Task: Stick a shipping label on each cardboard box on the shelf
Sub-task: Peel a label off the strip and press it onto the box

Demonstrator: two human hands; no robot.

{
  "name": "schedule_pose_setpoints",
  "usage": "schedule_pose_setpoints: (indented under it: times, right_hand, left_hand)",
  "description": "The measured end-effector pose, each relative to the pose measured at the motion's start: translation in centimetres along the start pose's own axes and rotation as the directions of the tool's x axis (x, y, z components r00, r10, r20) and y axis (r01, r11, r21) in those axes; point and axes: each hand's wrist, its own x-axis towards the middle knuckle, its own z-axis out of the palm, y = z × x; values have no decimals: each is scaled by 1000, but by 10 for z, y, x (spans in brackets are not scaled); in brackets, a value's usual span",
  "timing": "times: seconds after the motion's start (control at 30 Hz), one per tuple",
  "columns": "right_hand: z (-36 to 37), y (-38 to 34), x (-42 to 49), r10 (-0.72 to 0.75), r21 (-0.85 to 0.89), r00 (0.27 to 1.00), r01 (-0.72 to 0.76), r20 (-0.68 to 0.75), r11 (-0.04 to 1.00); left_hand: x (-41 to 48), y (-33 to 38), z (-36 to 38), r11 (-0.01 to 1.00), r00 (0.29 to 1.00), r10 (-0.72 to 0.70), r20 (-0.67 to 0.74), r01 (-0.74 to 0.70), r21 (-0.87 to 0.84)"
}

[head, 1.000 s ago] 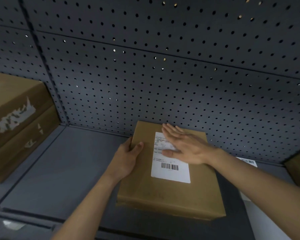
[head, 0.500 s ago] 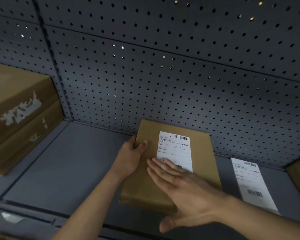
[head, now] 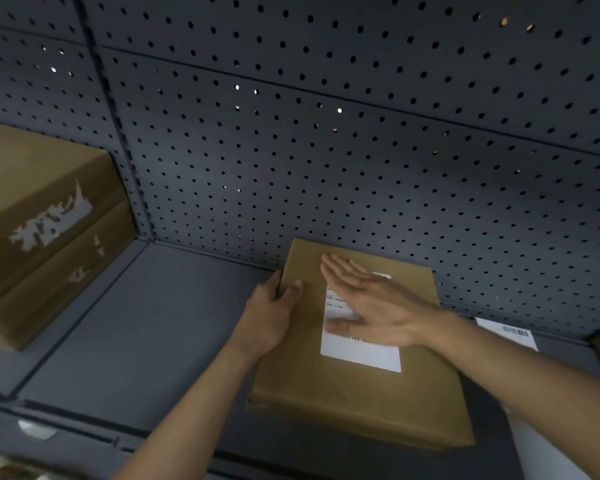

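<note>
White on brown: pressed the shipping label (head: 361, 355) flat atop the cardboard box (head: 361, 403) with the right hand (head: 371, 306), fingers straight, to seat the adhesive; curled the left hand (head: 271, 317) round the box's 9 o'clock edge, bracing it on the shelf (head: 136, 323) against sliding.

The cardboard box (head: 361, 400) lies on the shelf (head: 146, 334), rear edge against the pegboard panel (head: 326, 150). The shipping label (head: 361, 356) lies on its top, under the right hand (head: 371, 303). The left hand (head: 271, 320) grips its left edge. Stacked boxes (head: 42, 220) stand far left; a loose label (head: 510, 332) lies right.
</note>
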Motion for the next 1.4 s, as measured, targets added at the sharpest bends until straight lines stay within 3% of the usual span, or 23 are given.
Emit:
schedule_pose_setpoints:
  times: [0.27,0.53,0.9,1.0,1.13,1.2,1.27,1.33,1.4]
  right_hand:
    - [-6,9,16,35,-1,999,-35,-13,999]
    - [18,-63,-53,-158,-6,987,158,-44,987]
    - [22,-75,-65,-137,83,983,147,-123,986]
    - [20,-77,-67,-57,191,989,82,-133,978]
    - [26,-61,-77,145,339,957,-53,-252,939]
    - [32,-50,-89,305,491,892,-112,-333,864]
    - [45,-35,-104,477,615,775,-147,-416,775]
    - [62,-21,-118,628,709,670,-213,-395,672]
    - [76,-12,-130,719,782,618,-257,-319,568]
  left_hand:
    - [0,2,1,998,999,19,-26,-18,61]
    - [1,2,2,994,999,13,-47,-8,105]
    - [-1,12,0,997,997,-71,-17,71,15]
    - [-5,22,-3,994,994,-109,14,109,17]
    - [-15,25,-11,990,991,-134,-7,134,42]
    - [-25,25,-14,989,989,-144,-18,144,40]
    - [-38,23,-13,990,990,-139,-38,140,33]
    - [-52,18,-12,991,991,-131,-35,132,19]
    - [-69,18,-10,991,991,-131,-18,130,-38]
